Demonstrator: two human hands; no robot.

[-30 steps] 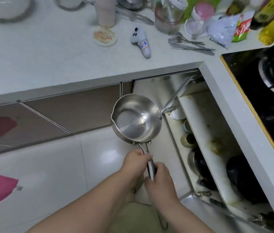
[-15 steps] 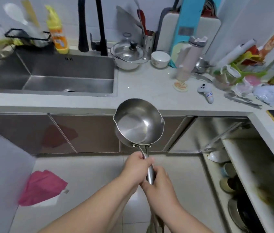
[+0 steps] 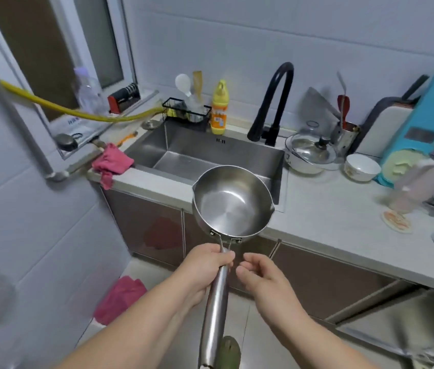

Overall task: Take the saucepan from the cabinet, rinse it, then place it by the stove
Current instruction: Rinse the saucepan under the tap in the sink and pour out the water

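Observation:
A steel saucepan (image 3: 230,202) with an empty shiny bowl and a long steel handle hangs in the air over the counter's front edge, just before the sink (image 3: 210,155). My left hand (image 3: 205,265) grips the handle right below the bowl. My right hand (image 3: 261,275) is beside the handle on the right, off it, fingers loosely curled and holding nothing. A black curved tap (image 3: 272,107) stands at the back right of the sink.
A pink cloth (image 3: 112,163) hangs at the sink's left corner. A lidded bowl (image 3: 309,153), a small bowl (image 3: 361,167) and cutting boards (image 3: 402,129) crowd the counter on the right. The open cabinet door (image 3: 402,323) juts out at lower right. A wall is close on the left.
The view has swung left and up from the open cabinet to the sink. The saucepan has come level with the counter edge. My right hand has let go of the handle.

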